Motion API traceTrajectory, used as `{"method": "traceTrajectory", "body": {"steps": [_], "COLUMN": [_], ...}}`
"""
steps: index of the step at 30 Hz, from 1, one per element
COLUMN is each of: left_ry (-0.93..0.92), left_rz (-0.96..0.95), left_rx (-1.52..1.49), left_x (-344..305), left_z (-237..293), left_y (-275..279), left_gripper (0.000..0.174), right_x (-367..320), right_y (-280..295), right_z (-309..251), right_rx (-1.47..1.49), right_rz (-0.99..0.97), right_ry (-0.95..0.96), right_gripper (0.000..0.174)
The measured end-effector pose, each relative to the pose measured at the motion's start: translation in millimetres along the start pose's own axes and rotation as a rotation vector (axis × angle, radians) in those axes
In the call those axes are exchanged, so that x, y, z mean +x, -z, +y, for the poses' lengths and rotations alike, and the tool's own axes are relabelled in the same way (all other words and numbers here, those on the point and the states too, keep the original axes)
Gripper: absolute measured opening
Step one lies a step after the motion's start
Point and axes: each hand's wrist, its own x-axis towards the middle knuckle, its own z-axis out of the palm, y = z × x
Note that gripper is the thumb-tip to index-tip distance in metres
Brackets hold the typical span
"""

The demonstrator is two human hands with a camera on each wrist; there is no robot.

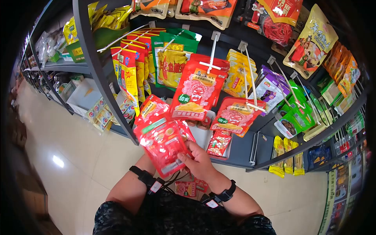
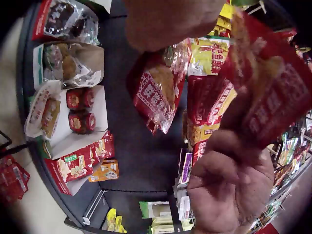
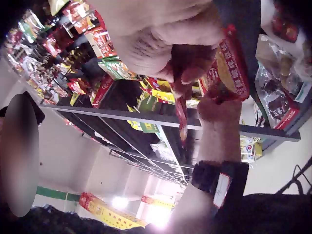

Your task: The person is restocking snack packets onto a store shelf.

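My right hand [image 1: 199, 160] pinches the edge of a red packet [image 1: 162, 147], thumb on its near face, in front of the shelf. In the head view the packet hides my left hand, with more red packets [image 1: 152, 109] behind it. The left wrist view has my left hand [image 2: 170, 22] at the top, holding a red packet [image 2: 158, 90]; my right hand [image 2: 231, 180] grips another one [image 2: 282, 87] beside it. From the right wrist, my left hand [image 3: 219, 111] shows below its packet [image 3: 229, 68], and my right hand [image 3: 163, 39] is close to the camera.
Red packets [image 1: 199, 90] hang on metal hooks ahead, among yellow, green and purple packets. Below, a shelf [image 2: 141, 161] bears a white box [image 2: 61, 141] with jars. A dark frame post [image 1: 94, 58] stands at left. Several red packets [image 1: 186, 188] lie low near my body.
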Motion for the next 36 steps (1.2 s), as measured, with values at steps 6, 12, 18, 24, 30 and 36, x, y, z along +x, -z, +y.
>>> {"method": "traceTrajectory", "body": {"steps": [6, 12, 18, 24, 30, 36], "left_ry": [-0.010, 0.005, 0.002, -0.029, -0.026, -0.027], "left_rz": [0.023, 0.065, 0.057, 0.025, 0.010, 0.039], "left_rx": [-0.032, 0.001, -0.066, -0.075, -0.081, -0.063], "left_x": [-2.3, -3.9, 0.0, 4.0, 4.9, 9.9], "left_z": [5.3, 10.7, 8.5, 5.8, 6.3, 4.3], "left_y": [-9.3, -13.7, -9.0, -5.4, -1.9, 4.5], "left_gripper": [0.033, 0.035, 0.034, 0.034, 0.033, 0.038], "right_x": [-0.7, 22.6, 51.2, 48.8, 60.0, 87.0], "right_y": [0.2, -0.3, -13.0, -11.7, -8.0, 18.0], "right_z": [-22.9, -34.4, -38.2, -38.4, -36.3, -6.3], "right_rx": [0.234, 0.389, 0.498, 0.452, 0.515, 0.779], "right_rz": [0.003, 0.358, 0.535, 0.527, 0.550, 0.556], "right_ry": [0.128, 0.441, 0.454, 0.398, 0.397, 0.185], "right_gripper": [0.025, 0.021, 0.018, 0.018, 0.016, 0.018]}}
